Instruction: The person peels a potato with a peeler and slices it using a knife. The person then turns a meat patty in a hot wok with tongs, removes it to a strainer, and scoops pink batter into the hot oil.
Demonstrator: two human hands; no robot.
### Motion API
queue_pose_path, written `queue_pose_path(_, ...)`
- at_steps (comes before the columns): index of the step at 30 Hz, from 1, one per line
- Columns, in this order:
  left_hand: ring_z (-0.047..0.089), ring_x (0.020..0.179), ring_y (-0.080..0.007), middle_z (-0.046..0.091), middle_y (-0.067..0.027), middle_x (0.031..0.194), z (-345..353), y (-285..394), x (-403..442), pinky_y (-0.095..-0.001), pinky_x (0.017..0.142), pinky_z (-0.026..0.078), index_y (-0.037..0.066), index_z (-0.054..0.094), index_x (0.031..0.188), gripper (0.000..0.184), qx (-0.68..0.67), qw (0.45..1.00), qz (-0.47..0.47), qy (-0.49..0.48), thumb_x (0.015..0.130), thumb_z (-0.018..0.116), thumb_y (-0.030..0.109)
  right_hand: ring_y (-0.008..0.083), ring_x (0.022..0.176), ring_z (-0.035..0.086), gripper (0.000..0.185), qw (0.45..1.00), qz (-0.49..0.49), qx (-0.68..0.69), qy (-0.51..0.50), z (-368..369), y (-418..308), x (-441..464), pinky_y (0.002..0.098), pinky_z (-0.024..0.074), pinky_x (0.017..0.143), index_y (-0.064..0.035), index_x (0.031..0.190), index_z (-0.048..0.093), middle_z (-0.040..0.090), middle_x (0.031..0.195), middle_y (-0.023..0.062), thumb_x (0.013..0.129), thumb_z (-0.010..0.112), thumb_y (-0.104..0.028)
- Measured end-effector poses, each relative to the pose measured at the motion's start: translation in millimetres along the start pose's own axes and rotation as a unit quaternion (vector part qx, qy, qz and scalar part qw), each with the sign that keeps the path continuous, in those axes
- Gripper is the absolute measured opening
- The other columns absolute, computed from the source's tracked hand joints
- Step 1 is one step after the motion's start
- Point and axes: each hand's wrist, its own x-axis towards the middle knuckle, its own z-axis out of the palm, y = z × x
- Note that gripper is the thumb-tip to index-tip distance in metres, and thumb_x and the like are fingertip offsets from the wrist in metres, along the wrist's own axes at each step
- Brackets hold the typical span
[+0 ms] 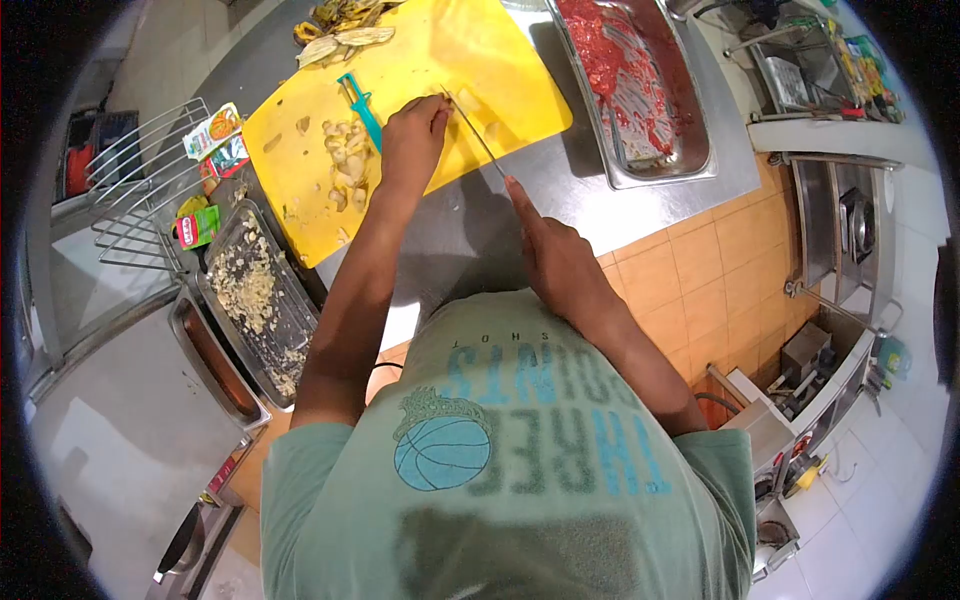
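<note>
My right hand (pixel 555 250) grips a knife (pixel 482 143), its thin blade pointing away from me over the yellow cutting board (pixel 500 60). On the board, my left hand (pixel 415 140) is closed, fingertips bunched right beside the blade near its tip. What they pinch is small and mostly hidden. Just left of that hand lies a teal peeler (pixel 358 102). A little farther left are several pale chopped pieces (pixel 346 158). Dark and yellowish peels (pixel 345 40) are heaped at the board's far edge.
A deep metal pan (pixel 708 165) smeared with red sauce or pulp stands right of the board. At left, a metal tray (pixel 290 325) holds pale crumbly bits, beside a wire rack (pixel 150 180) and food packets (pixel 212 130). The steel table (pixel 640 215) ends close to my body.
</note>
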Motion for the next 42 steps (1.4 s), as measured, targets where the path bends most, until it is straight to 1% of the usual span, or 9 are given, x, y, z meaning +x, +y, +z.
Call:
queue_pose_path(2,0.064,0.08,-0.033,0.067,-0.0154,0.088,0.2,0.1,-0.8,-0.0393,0.07,0.052,0.001,0.065,0.091,0.012,0.002,1.0,0.002,-0.003,0.082,0.063,0.008,0.0407,0.07,0.059,0.065,1.0,-0.007,-0.013,0.017,0.9,-2.4,-1.6,0.0501,0.0472,0.066,-0.0161,0.147,0.019,0.06,0.078,0.0227,0.089,0.046,-0.003)
queue_pose_path(11,0.065,0.072,-0.0326,0.067,-0.0155,0.08,-3.2,8.9,4.8,-0.0388,0.066,0.051,0.004,0.067,0.085,0.008,0.016,0.998,-0.051,-0.014,0.082,0.064,0.011,0.0435,0.066,0.057,0.065,1.0,0.011,-0.003,0.02,5.7,-16.3,-1.7,0.0519,0.0461,0.063,-0.0135,0.147,0.018,0.057,0.073,0.0243,0.088,0.043,-0.002)
queue_pose_path(15,0.065,0.072,-0.031,0.067,-0.0149,0.08,-0.4,2.5,3.7,-0.0363,0.065,0.051,0.004,0.068,0.086,0.009,-0.016,0.997,-0.072,-0.025,0.082,0.064,0.011,0.0434,0.066,0.057,0.068,1.0,0.022,0.011,0.017,14.9,-13.5,0.2,0.0514,0.0461,0.063,-0.0155,0.148,0.018,0.057,0.073,0.0242,0.087,0.044,-0.001)
queue_pose_path(19,0.066,0.07,-0.0295,0.068,-0.0142,0.081,-2.8,4.0,4.7,-0.0352,0.065,0.051,0.003,0.068,0.086,0.009,-0.022,0.999,-0.032,-0.01,0.082,0.064,0.009,0.0437,0.068,0.058,0.072,0.998,0.017,0.023,0.049,39.3,-0.5,22.6,0.052,0.0462,0.065,-0.0181,0.148,0.017,0.057,0.074,0.0247,0.085,0.047,0.0)
queue_pose_path(23,0.067,0.072,-0.0274,0.068,-0.0138,0.083,1.2,-2.8,3.8,-0.034,0.065,0.052,0.003,0.068,0.088,0.009,-0.058,0.997,-0.046,-0.001,0.082,0.064,0.008,0.0453,0.073,0.06,0.075,0.999,0.023,0.023,0.039,41.9,3.7,30.4,0.0543,0.0486,0.067,-0.0233,0.149,0.012,0.059,0.082,0.0256,0.085,0.045,0.0)
queue_pose_path(29,0.068,0.073,-0.0259,0.069,-0.0127,0.083,-2.1,2.8,1.5,-0.0327,0.066,0.052,0.003,0.067,0.087,0.008,-0.057,0.995,-0.079,-0.007,0.083,0.065,0.009,0.046,0.074,0.06,0.075,0.998,0.002,0.04,0.051,36.7,14.6,15.1,0.0539,0.0491,0.068,-0.0236,0.148,0.014,0.059,0.082,0.0263,0.085,0.046,0.0)
queue_pose_path(32,0.068,0.074,-0.0259,0.069,-0.0125,0.083,0.5,0.4,0.9,-0.0332,0.066,0.052,0.003,0.067,0.087,0.007,-0.053,0.996,-0.072,0.002,0.083,0.064,0.009,0.0427,0.068,0.059,0.07,0.999,0.018,0.009,0.044,30.2,14.8,0.6,0.051,0.0467,0.064,-0.0187,0.148,0.017,0.059,0.074,0.0245,0.087,0.048,-0.001)
queue_pose_path(38,0.069,0.08,-0.0248,0.069,-0.0134,0.088,-0.9,0.2,1.8,-0.0314,0.07,0.054,0.002,0.066,0.092,0.011,-0.011,0.997,-0.076,-0.031,0.086,0.063,0.011,0.0409,0.069,0.059,0.067,0.998,0.001,0.014,0.054,28.8,16.1,-6.0,0.0494,0.047,0.064,-0.0162,0.147,0.019,0.059,0.075,0.0238,0.088,0.047,-0.001)
queue_pose_path(42,0.069,0.078,-0.0262,0.069,-0.014,0.087,0.1,-2.9,1.9,-0.033,0.069,0.054,0.003,0.067,0.091,0.01,-0.021,0.997,-0.069,-0.019,0.085,0.063,0.01,0.0406,0.07,0.059,0.067,0.997,-0.021,0.013,0.067,29.2,13.4,-0.6,0.049,0.047,0.065,-0.015,0.147,0.02,0.059,0.077,0.0239,0.088,0.046,-0.001)
